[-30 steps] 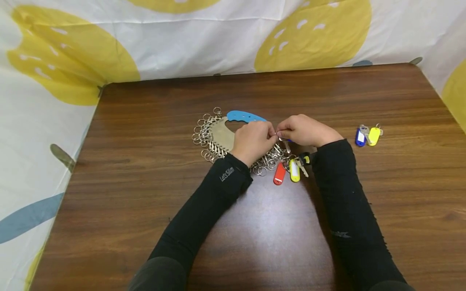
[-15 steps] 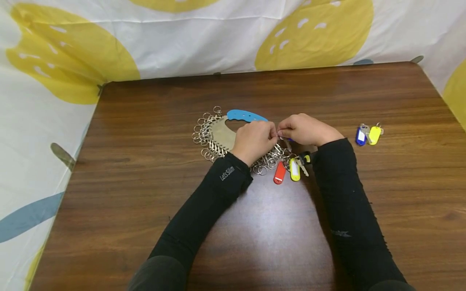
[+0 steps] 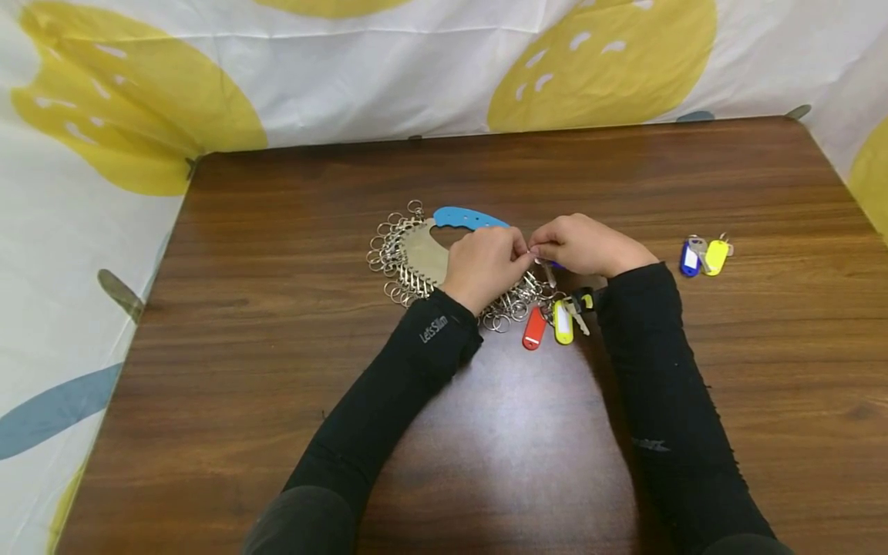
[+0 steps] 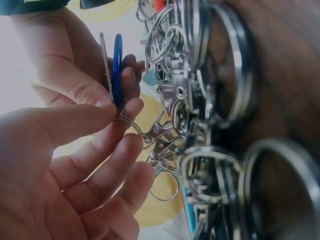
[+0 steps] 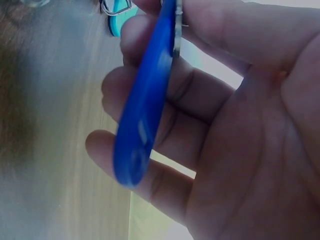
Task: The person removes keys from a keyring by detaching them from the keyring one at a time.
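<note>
A curved metal key holder (image 3: 423, 254) with a blue handle (image 3: 468, 218) lies on the table, its outer edge lined with clips and rings. My left hand (image 3: 486, 266) is over its right side, thumb and finger pinching a split ring (image 4: 131, 124). Close against it, my right hand (image 3: 586, 245) holds a blue key tag (image 4: 117, 70) and a key (image 4: 105, 62) near their ring end. In the right wrist view the same blue tag (image 5: 142, 107) hangs in front of the fingers. The fingertips hide how the rings meet.
A red tag (image 3: 533, 329), a yellow tag (image 3: 563, 322) and a key (image 3: 579, 320) lie at the holder's lower right edge. Farther right on the table are another blue tag (image 3: 690, 258) and yellow tag (image 3: 716, 257) with keys. A patterned cloth (image 3: 388, 85) borders the table's back.
Both hands stay together at the same spot, with only tiny finger movement. The head view has shifted very slightly.
</note>
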Available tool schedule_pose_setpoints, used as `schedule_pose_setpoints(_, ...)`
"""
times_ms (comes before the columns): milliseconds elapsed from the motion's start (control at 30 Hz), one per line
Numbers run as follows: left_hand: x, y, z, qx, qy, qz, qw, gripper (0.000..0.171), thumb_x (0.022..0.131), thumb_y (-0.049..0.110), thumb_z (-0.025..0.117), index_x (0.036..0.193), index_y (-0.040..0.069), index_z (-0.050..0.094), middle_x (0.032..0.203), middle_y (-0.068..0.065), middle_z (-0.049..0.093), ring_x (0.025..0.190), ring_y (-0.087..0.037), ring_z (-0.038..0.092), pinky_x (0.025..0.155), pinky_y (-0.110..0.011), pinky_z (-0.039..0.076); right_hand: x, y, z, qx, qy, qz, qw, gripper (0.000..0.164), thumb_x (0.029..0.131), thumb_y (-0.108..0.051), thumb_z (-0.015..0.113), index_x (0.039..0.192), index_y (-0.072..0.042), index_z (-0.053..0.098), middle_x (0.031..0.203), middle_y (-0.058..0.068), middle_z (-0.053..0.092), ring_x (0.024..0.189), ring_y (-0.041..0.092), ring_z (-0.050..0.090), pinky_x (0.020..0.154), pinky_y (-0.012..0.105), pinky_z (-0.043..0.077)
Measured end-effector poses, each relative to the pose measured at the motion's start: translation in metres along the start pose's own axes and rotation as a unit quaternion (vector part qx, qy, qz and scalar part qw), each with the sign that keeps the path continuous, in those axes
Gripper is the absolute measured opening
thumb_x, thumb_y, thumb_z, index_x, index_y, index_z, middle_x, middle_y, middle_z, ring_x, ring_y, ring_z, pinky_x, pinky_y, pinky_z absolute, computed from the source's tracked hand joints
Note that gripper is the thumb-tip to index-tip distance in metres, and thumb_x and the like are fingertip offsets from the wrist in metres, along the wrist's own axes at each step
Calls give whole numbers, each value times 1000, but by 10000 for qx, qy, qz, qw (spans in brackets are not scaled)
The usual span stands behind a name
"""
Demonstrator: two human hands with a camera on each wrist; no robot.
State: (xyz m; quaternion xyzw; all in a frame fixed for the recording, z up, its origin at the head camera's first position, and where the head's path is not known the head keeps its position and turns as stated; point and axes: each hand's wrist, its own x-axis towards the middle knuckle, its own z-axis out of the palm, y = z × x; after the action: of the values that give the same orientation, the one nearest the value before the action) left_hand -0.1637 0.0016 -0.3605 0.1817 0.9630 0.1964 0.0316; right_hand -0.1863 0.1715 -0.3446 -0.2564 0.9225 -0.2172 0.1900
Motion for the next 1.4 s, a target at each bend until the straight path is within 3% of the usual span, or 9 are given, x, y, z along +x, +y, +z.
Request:
schedule_pose_setpoints(567, 1, -1, 0, 126, -194, 133, 9996, 11, 90, 33, 62, 87, 26, 69, 89, 9, 70, 80, -14, 65, 64, -36, 51, 0, 0, 1, 60, -48, -24, 10000, 18, 97, -11, 50, 91, -9, 67, 76, 6, 57, 70, 17, 49, 69, 32, 38)
schedule_pose_setpoints(1100, 1, -2, 2, -20, -45, 95, 9999, 21, 92, 41, 56, 89, 27, 72, 83, 8, 69, 72, -13, 62, 59, -35, 48, 0, 0, -1, 30, -71, 15, 10000, 20, 98, -12, 49, 98, -9, 68, 80, 4, 59, 72, 17, 50, 71, 32, 39)
schedule_pose_setpoints(1400, 1, 0, 0, 37, -64, -40, 10000, 16, 91, 38, 59, 91, 26, 71, 89, 8, 70, 77, -15, 65, 61, -36, 51, 0, 0, 0, 68, -102, 50, 9999, 19, 98, -13, 50, 96, -9, 68, 77, 4, 57, 71, 17, 49, 70, 32, 38)
